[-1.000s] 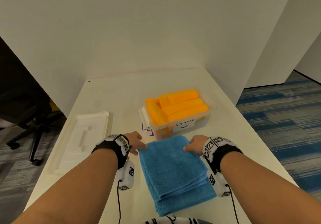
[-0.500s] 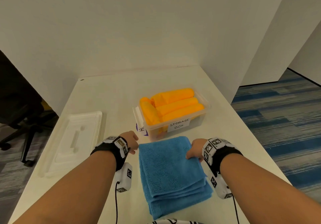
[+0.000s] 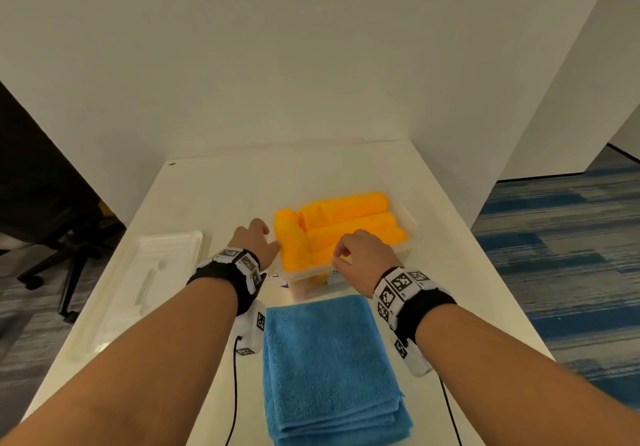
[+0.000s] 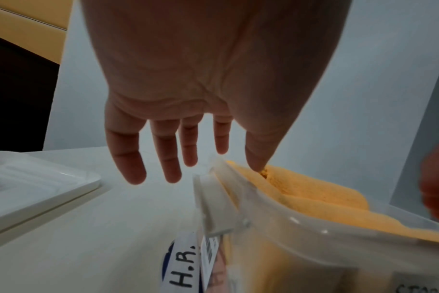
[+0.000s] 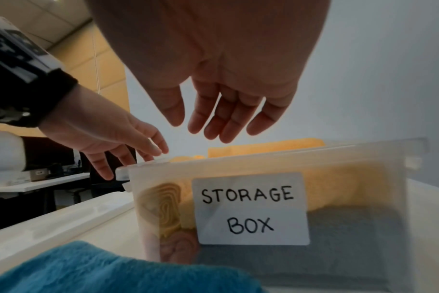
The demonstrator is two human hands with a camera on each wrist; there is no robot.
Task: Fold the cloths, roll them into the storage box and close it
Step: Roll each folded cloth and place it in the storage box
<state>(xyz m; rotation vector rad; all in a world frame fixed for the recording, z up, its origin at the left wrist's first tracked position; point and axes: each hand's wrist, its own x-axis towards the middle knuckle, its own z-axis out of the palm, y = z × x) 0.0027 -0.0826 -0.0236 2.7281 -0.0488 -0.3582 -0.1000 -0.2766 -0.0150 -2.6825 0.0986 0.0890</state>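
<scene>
Both hands, left hand (image 3: 254,239) and right hand (image 3: 363,253), hover open-fingered over the storage box (image 3: 410,237) lying crosswise.

Both hands (image 3: 256,241) (image 3: 360,255) hover over storage box (image 3: 412,237) beyond blue cloth (image 3: 329,366).

Count taken at the table (image 3: 450,272). One clear plastic storage box (image 3: 410,237), open, bearing one handwritten label reading "STORAGE BOX" (image 5: 251,208). Four orange rolled cloths (image 3: 346,208) showed at its top; grey and pinkish cloth was visible lower through the wall, number not determinable. One white lid (image 3: 145,283) lay apart on the table. One blue folded cloth (image 3: 329,359) lay before the box. One label marked "H.R." (image 4: 183,263) lay beside the box. Two hands were present: left hand (image 3: 254,241), right hand (image 3: 363,255). One office chair (image 3: 52,237) stood beyond the table.
</scene>
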